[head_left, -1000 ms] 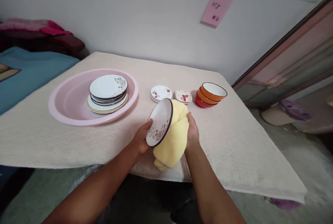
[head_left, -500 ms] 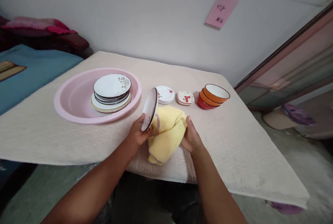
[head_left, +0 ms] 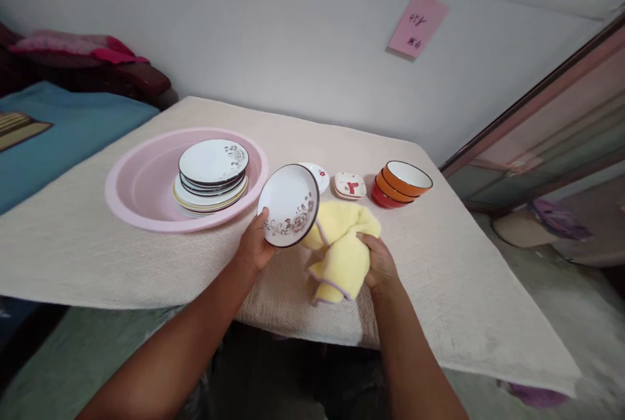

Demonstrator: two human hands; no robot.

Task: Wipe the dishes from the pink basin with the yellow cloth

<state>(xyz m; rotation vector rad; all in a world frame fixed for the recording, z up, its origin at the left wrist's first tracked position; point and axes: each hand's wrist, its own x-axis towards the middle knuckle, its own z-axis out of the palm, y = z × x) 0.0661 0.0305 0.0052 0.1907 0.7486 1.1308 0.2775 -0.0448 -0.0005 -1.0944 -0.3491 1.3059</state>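
Observation:
My left hand grips the lower rim of a white plate with a dark edge and a brown flower pattern, its face tilted toward me above the table. My right hand is closed on a yellow cloth that hangs just right of the plate and drapes down to the tablecloth. A pink basin at the left holds a stack of similar plates.
Behind the held plate lie small white saucers with red flowers, a small square red-patterned dish and stacked orange and red bowls. A cream cloth covers the table. A blue bed is at the left, a pink note on the wall.
The plate has turned from edge-on to face me and moved slightly right. My right hand has drawn the yellow cloth off the plate to the right.

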